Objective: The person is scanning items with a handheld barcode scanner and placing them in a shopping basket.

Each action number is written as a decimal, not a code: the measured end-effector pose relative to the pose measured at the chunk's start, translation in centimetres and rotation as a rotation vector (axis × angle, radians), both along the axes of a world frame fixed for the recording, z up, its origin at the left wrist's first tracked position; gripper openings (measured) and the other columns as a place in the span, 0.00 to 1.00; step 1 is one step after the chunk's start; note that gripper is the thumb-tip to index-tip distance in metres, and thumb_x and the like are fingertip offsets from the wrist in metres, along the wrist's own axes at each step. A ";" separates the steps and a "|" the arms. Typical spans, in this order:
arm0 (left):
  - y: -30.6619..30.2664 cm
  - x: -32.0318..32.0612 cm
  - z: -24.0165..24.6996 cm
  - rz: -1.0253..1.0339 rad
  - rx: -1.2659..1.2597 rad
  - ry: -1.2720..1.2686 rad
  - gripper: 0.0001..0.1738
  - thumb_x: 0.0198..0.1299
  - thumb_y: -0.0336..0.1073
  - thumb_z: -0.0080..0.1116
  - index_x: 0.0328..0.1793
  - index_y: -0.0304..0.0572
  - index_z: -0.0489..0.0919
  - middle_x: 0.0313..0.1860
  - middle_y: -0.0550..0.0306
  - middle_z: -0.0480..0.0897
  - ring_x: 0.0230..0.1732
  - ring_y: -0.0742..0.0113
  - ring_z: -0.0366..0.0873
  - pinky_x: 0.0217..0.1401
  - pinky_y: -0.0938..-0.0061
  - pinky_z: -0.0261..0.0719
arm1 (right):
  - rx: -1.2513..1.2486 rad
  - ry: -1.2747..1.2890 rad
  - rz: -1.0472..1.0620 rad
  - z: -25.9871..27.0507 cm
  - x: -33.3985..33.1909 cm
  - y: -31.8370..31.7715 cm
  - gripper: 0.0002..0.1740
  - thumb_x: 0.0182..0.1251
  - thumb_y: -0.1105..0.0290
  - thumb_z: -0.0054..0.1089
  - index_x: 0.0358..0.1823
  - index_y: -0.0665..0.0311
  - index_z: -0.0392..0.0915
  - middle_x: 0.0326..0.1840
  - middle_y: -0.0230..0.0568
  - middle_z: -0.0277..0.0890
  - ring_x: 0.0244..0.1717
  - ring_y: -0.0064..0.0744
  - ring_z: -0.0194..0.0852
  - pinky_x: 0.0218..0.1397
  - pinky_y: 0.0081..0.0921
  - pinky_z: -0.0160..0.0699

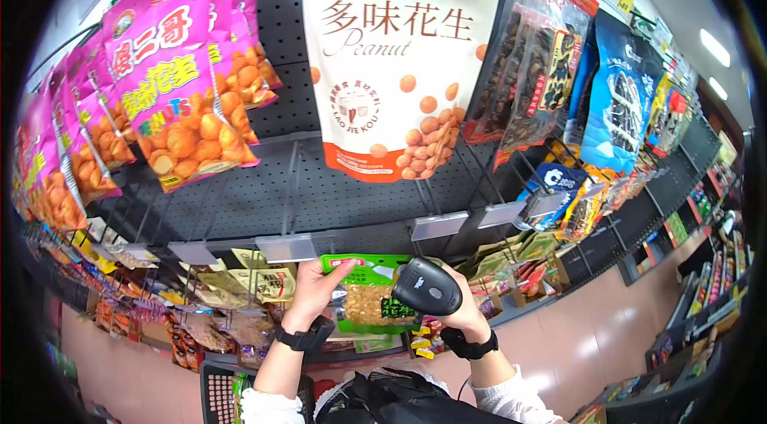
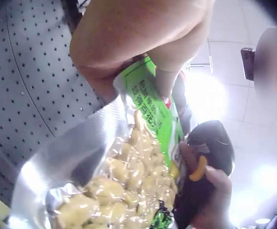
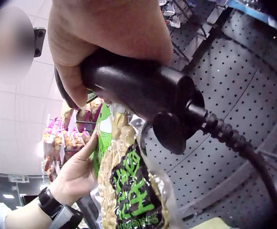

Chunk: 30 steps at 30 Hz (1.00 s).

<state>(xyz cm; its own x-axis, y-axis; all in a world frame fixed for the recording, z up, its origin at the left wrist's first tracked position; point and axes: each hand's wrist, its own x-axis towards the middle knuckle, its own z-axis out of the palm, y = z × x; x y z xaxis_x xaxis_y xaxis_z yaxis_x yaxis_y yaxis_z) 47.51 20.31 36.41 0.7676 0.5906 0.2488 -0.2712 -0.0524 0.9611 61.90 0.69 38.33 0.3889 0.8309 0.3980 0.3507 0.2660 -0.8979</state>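
Observation:
A green and clear bag of peanuts [image 1: 367, 304] is pinched at its top left corner by the left hand [image 1: 318, 290], thumb on the front. In the left wrist view, that hand [image 2: 143, 38] grips the green top of the bag [image 2: 124, 176]. The right hand [image 1: 465, 304] holds a black handheld scanner [image 1: 427, 286] over the bag's right side. Seen from the right wrist, the hand [image 3: 110, 28] wraps round the scanner's handle [image 3: 133, 86], with a coiled cable at its end and the bag [image 3: 129, 186] beyond.
Pink snack bags [image 1: 176, 80] hang at upper left, a large white peanut pouch [image 1: 399, 64] in the centre, and red and blue packets [image 1: 619, 96] at right. Below the pegboard [image 1: 232, 200] are lower racks of packets. A dark basket [image 1: 217, 392] stands at lower left.

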 end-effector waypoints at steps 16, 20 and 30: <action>-2.1 7.2 4.3 0.166 0.038 -0.187 0.04 0.58 0.26 0.56 0.35 0.33 0.81 0.30 0.64 0.81 0.29 0.84 0.72 0.33 0.85 0.69 | 0.108 -0.193 -0.379 1.2 0.9 -0.2 0.31 0.44 0.75 0.66 0.55 0.67 0.70 0.70 0.51 0.43 0.64 0.46 0.56 0.64 0.33 0.58; -2.1 7.6 4.3 0.219 0.024 -0.229 0.05 0.58 0.28 0.57 0.35 0.34 0.81 0.29 0.64 0.81 0.27 0.85 0.70 0.30 0.85 0.67 | 0.136 -0.259 -0.354 2.3 0.7 0.0 0.32 0.45 0.76 0.66 0.56 0.68 0.69 0.72 0.51 0.36 0.67 0.45 0.53 0.66 0.34 0.55; -3.2 7.5 5.5 0.236 0.288 -0.152 0.07 0.57 0.31 0.59 0.38 0.34 0.81 0.27 0.58 0.83 0.28 0.83 0.71 0.32 0.83 0.69 | -0.045 -0.248 -0.517 0.3 0.6 -0.8 0.40 0.41 0.79 0.63 0.62 0.63 0.63 0.70 0.44 0.50 0.73 0.49 0.34 0.73 0.36 0.35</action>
<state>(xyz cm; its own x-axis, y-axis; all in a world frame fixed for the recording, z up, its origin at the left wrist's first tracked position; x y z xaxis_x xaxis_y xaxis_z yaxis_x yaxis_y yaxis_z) 55.02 17.08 41.93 0.5611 0.6353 0.5306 -0.3578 -0.3919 0.8476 62.50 -0.15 38.62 0.6483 0.5759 0.4981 0.6270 -0.0326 -0.7784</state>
